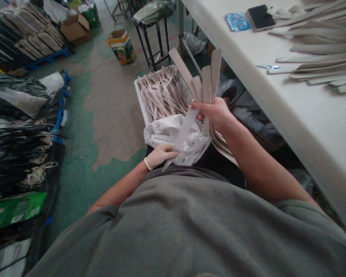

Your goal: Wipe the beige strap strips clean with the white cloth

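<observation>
My right hand is closed round a bunch of beige strips, whose flat ends fan out above the fist while the lengths hang below. Its thumb and fingertip also pinch the upper end of a whitish translucent strip. Lower down, my gloved left hand pinches that strip near its other end. Under both hands a crumpled white plastic bag lies over my lap and the near end of a white crate. Many beige strips lie tangled inside the crate.
On the right, a white table bears more beige strips, a phone and a blue packet. A black stool and carton stand ahead. Loaded blue pallets line the left.
</observation>
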Action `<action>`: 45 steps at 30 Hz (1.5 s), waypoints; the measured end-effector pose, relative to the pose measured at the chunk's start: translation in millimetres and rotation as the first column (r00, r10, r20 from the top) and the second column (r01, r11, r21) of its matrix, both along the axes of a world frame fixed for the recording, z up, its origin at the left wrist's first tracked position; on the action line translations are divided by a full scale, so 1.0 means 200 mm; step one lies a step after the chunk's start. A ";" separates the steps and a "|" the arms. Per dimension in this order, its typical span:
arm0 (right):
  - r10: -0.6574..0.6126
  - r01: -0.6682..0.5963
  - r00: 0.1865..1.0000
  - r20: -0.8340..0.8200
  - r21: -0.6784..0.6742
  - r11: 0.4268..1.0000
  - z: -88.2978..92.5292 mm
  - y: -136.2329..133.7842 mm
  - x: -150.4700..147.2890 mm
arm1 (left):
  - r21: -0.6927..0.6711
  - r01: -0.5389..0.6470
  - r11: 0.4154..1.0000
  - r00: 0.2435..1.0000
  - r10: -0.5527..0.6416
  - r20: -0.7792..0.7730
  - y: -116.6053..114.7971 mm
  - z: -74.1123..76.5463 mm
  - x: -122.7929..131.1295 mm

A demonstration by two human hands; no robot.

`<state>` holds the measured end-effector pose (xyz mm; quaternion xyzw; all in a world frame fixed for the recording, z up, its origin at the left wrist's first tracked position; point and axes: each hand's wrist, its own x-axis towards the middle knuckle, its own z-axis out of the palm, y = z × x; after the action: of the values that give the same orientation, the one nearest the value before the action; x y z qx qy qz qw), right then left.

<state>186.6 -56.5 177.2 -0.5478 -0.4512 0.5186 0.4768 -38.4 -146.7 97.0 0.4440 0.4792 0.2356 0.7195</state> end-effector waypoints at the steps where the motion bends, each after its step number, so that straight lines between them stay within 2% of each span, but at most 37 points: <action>1: -0.023 0.023 1.000 0.004 0.004 1.000 0.01 0.02 0.01 | -0.014 0.016 1.000 1.000 -0.016 -0.003 0.00 0.00 -0.01; 6: -0.102 0.101 0.995 0.013 0.023 0.995 0.06 0.08 0.04 | -0.023 0.015 1.000 1.000 -0.015 -0.008 0.01 0.01 -0.06; 8: -0.138 0.138 0.990 0.005 0.029 0.990 0.07 0.09 0.05 | -0.013 0.049 0.999 0.998 -0.050 -0.036 0.03 0.02 -0.09; 11: -0.172 0.172 0.985 -0.001 0.032 0.985 0.08 0.08 0.06 | 0.018 0.158 0.987 0.985 -0.157 -0.067 0.06 0.02 -0.13; 14: -0.148 0.147 0.989 0.014 0.036 0.988 0.08 0.09 0.07 | 0.031 0.291 0.956 0.953 -0.287 -0.095 0.06 0.02 -0.13; 17: -0.097 0.095 0.995 0.023 0.045 0.994 0.04 0.10 0.06 | 0.036 0.439 0.898 0.893 -0.432 -0.126 0.06 0.03 -0.12; 19: -0.050 0.050 0.999 0.020 0.018 0.999 -0.02 0.10 0.05 | 0.017 0.491 0.871 0.867 -0.486 -0.113 0.09 0.06 -0.14; 20: -0.019 0.019 1.000 0.014 -0.014 1.000 -0.05 0.09 0.04 | 0.011 0.451 0.892 0.888 -0.448 -0.102 0.13 0.09 -0.18; 21: 0.019 -0.019 1.000 0.006 -0.058 0.998 -0.08 0.07 0.03 | 0.021 0.347 0.938 0.935 -0.344 -0.092 0.18 0.13 -0.24; 22: 0.069 -0.069 0.998 -0.008 -0.108 0.992 -0.12 0.05 0.02 | 0.053 0.167 0.985 0.984 -0.163 -0.073 0.23 0.19 -0.32; 23: 0.126 -0.127 0.992 -0.022 -0.149 0.981 -0.15 0.02 0.01 | 0.108 -0.092 0.990 0.995 0.096 -0.028 0.30 0.27 -0.42; 24: 0.186 -0.190 0.982 -0.037 -0.182 0.965 -0.18 -0.02 0.01 | 0.158 -0.362 0.919 0.932 0.359 0.048 0.36 0.35 -0.55; 25: 0.225 -0.232 0.973 -0.057 -0.204 0.951 -0.21 -0.06 0.00 | 0.180 -0.615 0.768 0.788 0.590 0.174 0.42 0.43 -0.68; 26: 0.248 -0.258 0.966 -0.071 -0.217 0.941 -0.23 -0.11 0.00 | 0.140 -0.786 0.603 0.613 0.728 0.307 0.47 0.52 -0.82; 27: 0.265 -0.276 0.961 -0.080 -0.226 0.934 -0.25 -0.15 -0.01 | 0.090 -0.888 0.450 0.447 0.802 0.396 0.51 0.59 -0.94; 28: 0.276 -0.288 0.958 -0.082 -0.230 0.930 -0.26 -0.19 -0.01 | 0.050 -0.938 0.342 0.327 0.831 0.449 0.53 0.64 -1.04; 30: 0.315 -0.323 0.946 -0.073 -0.238 0.916 -0.26 -0.27 -0.01 | 0.001 -0.969 0.249 0.219 0.849 0.480 0.52 0.66 -1.14; 31: 0.339 -0.345 0.938 -0.065 -0.243 0.907 -0.25 -0.30 -0.01 | -0.023 -0.971 0.237 0.201 0.868 0.454 0.49 0.64 -1.13; 33: 0.410 -0.405 0.911 -0.036 -0.258 0.877 -0.23 -0.35 0.00 | -0.110 -0.965 0.236 0.185 0.919 0.347 0.40 0.51 -0.99; 36: 0.533 -0.496 0.843 0.066 -0.284 0.820 -0.20 -0.43 0.00 | -0.312 -0.887 0.341 0.281 0.934 0.222 0.25 0.25 -0.66; 39: 0.622 -0.547 0.768 0.155 -0.348 0.761 -0.17 -0.50 0.00 | -0.472 -0.799 0.374 0.334 0.927 0.170 0.13 0.03 -0.37; 42: 0.654 -0.540 0.720 0.234 -0.403 0.739 -0.15 -0.55 0.01 | -0.508 -0.764 0.398 0.380 0.914 0.144 0.07 -0.06 -0.24; 45: 0.651 -0.515 0.693 0.310 -0.418 0.748 -0.14 -0.57 0.02 | -0.479 -0.756 0.445 0.425 0.891 0.157 0.04 -0.09 -0.20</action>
<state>189.6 -171.3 149.5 -0.5406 -0.6141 0.5691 0.0822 -78.7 -138.0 79.4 -0.0412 0.5153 0.5594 0.6479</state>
